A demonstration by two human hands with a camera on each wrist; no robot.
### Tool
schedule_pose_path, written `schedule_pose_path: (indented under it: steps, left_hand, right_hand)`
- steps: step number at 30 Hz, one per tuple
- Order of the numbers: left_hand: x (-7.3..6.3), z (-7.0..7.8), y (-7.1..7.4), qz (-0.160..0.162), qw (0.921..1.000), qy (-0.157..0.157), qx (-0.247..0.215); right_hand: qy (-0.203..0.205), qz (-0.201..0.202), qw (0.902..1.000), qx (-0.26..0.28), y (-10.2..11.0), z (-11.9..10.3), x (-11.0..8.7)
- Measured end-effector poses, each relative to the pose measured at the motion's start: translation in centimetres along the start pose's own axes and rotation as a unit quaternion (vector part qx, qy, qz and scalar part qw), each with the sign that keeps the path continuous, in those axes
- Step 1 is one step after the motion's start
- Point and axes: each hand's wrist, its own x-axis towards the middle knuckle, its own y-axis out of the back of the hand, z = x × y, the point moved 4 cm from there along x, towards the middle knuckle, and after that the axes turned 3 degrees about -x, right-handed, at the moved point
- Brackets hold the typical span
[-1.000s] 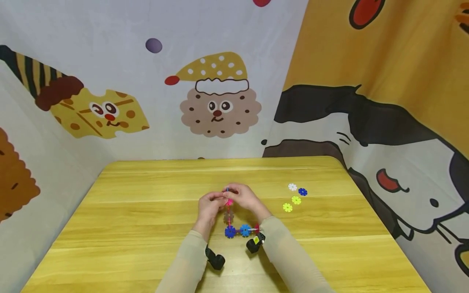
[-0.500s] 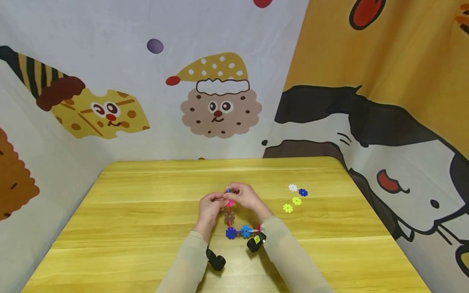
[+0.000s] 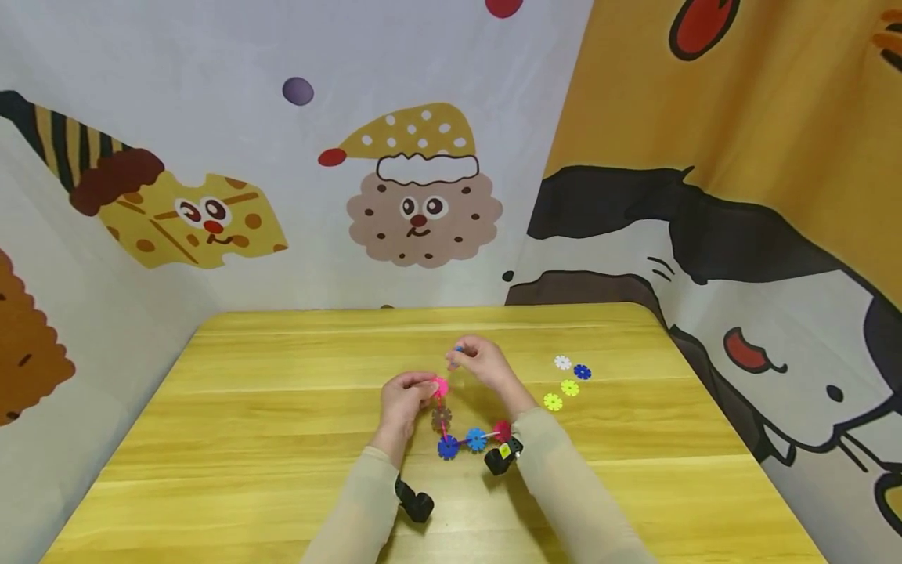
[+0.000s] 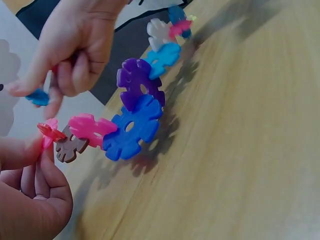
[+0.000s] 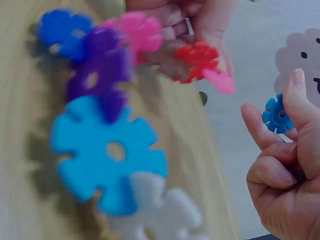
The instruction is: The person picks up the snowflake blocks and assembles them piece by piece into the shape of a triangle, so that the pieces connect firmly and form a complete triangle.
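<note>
Disc chain (image 3: 448,447) pinched at pink end (image 3: 440,386) by left hand (image 3: 404,399); blue disc (image 5: 273,115) held in right hand (image 3: 488,365), just beyond it. Chain could be popped apart if its tail (image 3: 502,430) is snagged by right wrist camera (image 3: 497,460)

Perhaps a playroom, given the cartoon curtains (image 3: 620,102) and table (image 3: 268,423).

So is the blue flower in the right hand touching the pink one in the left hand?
Apart. The right wrist view shows a gap, with pale backdrop visible between the blue flower and the pink flower.
</note>
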Motion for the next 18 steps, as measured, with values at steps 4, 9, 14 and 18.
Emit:
schedule_pose_path:
  steps: [4,9,14,18]
  left_hand:
    - [0.0,0.1,0.1,-0.014,0.9999,0.007,-0.005]
    - [0.0,-0.1,0.1,-0.028,0.9990,0.022,-0.027]
    - [0.0,-0.3,0.1,-0.020,0.9988,0.029,-0.033]
    - [-0.2,-0.2,0.0,-0.018,0.9987,0.029,-0.038]
  right_hand:
    - [0.032,-0.012,0.9978,-0.056,0.4,0.6,-0.6]
    - [0.100,-0.020,0.9877,-0.118,0.8,1.2,-1.5]
    - [0.152,-0.006,0.9721,-0.178,0.7,0.8,-2.5]
    - [0.192,0.009,0.9560,-0.221,0.2,-0.1,-3.2]
